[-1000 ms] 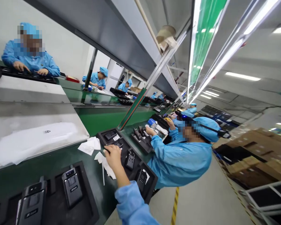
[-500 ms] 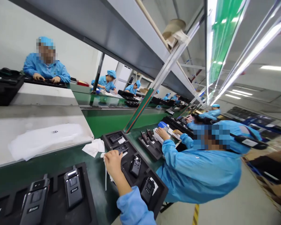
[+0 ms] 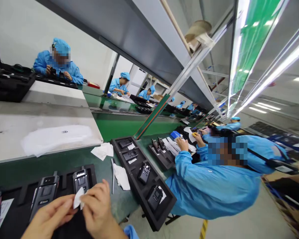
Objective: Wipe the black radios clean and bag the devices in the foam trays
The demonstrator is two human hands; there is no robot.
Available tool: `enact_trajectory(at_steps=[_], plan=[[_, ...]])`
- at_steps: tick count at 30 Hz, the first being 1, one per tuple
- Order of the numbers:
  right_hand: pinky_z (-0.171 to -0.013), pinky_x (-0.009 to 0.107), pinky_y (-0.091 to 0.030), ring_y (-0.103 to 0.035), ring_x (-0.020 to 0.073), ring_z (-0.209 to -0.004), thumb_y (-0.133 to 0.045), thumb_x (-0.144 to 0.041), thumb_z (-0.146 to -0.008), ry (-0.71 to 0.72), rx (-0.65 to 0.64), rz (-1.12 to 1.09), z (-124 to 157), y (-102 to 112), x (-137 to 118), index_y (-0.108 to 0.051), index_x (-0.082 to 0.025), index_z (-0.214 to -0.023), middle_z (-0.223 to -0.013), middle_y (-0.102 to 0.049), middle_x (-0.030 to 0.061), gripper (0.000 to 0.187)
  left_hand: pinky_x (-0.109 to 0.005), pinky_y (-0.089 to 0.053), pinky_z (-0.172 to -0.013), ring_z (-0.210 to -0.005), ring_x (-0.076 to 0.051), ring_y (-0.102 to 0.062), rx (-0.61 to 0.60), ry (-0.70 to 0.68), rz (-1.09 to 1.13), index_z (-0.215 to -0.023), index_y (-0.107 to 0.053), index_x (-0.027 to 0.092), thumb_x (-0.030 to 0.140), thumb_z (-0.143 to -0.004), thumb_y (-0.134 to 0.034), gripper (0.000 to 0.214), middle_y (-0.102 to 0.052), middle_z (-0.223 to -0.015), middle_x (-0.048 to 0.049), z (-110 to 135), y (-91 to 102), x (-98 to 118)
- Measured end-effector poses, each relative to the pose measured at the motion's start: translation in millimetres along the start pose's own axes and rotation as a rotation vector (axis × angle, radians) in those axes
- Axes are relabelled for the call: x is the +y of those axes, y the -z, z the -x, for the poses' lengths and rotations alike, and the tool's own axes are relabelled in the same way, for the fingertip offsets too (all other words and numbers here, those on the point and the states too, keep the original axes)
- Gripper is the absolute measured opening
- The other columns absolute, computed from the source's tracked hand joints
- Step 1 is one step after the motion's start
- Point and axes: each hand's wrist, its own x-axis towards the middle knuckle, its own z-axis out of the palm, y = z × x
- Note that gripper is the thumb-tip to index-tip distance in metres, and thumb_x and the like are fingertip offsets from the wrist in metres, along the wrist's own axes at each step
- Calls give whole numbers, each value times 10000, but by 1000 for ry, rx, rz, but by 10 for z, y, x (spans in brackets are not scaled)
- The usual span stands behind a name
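white scrap (image 3: 78,198): small thin piece, paper or film, can't tell which; held just above the front edge of the near tray (image 3: 64,181), right in front of the handset (image 3: 81,179)
left hand (image 3: 49,215): grip closed on the scrap's lower left edge, thumb and fingertip pinching
right hand (image 3: 97,209): grip closed on the scrap's right edge, fingers curled over it
near tray: black foam; the handset and a second handset (image 3: 45,196) stand in its slots, more slots run off the left of the picture
right of near tray: two loose wipes (image 3: 122,176) on the green tabletop (image 3: 52,162), then a long tray (image 3: 132,186) with four more units
beyond long tray: co-worker (image 3: 201,186) in blue, own hands busy at the next station, well apart
risk 1: scrap is tiny and floppy, held only at its edges; uneven pull could tear or crease it
risk 2: loose pinch, scrap drops into a foam slot, hard to fish out
risk 3: bare fingertips close to the handset face, likely smudges if they brush it
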Motion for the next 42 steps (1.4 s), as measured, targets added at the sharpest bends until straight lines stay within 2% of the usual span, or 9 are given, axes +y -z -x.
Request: enact_trajectory(at_steps=[2,4,8,13,20,25,32,37,42], plan=[[-1140,579,-309,-621,239,-976,-568,-273,-926,56,-69,40,76,-24,-90,-733,-305,-1059,-936,-708,26,214,-348,-623,-805,-937,-293,-707,-118,66,48,-893,-796,184,624,-467,-949,631,-773,-982,-78,-22,-196,5],[-1128,526,-354,-628,232,-994,-589,-331,-935,31,-124,21,105,85,15,-719,-302,-1110,-1000,-708,31,219,-315,-615,-783,-887,-256,-699,-139,134,81,-866,-799,173,632,-459,-949,631,-774,-952,-83,-24,-297,36],[-956,377,-504,-627,222,-1045,-527,-246,-958,-307,-31,266,41,521,662,-729,-250,-1134,-1087,-689,74,267,-315,-615,-752,-814,-233,-686,-59,208,94,-874,-798,152,633,-402,-962,694,-773,-913,-96,-20,-246,89],[-932,465,-463,-595,314,-1025,-661,-167,-826,-502,-33,412,-130,772,1353,-772,-152,-1056,-1084,-671,155,256,-323,-606,-745,-805,-229,-675,-74,229,84,-883,-792,126,634,-396,-964,724,-762,-883,-107,-14,-291,118],[-951,413,-368,-553,271,-1006,-604,-144,-815,-599,-64,300,-240,669,1467,-767,-209,-762,-988,-708,94,183,-293,-579,-742,-805,-199,-671,-150,194,83,-998,-792,150,609,-491,-952,702,-761,-892,-86,25,-442,185],[-810,335,-427,-577,238,-850,-607,-351,-769,-702,25,35,-337,870,1593,-705,-202,-699,-808,-679,61,192,-320,-580,-802,-857,-221,-686,-139,218,112,-1076,-779,156,567,-466,-975,761,-771,-998,-107,-6,-416,158],[-551,247,-370,-433,122,-528,-612,-497,-753,-735,-12,-441,-444,1144,1269,-571,-197,-692,-577,-496,-35,308,-347,-569,-842,-889,-230,-684,-161,217,95,-1261,-708,201,562,-481,-970,899,-768,-1035,-104,-91,-473,151],[-530,239,-367,-442,118,-527,-640,-466,-815,-661,-146,-573,-453,995,734,-599,-192,-736,-601,-521,-30,288,-333,-563,-831,-920,-242,-667,-167,169,84,-1066,-790,160,589,-420,-971,796,-764,-1022,-124,-32,-591,204],[-760,289,-453,-608,177,-816,-580,-243,-917,-244,-317,-334,-395,681,197,-685,-188,-875,-851,-660,40,126,-312,-555,-827,-953,-225,-649,-231,79,71,-1006,-800,176,655,-586,-893,645,-756,-1014,-105,87,-589,215]])
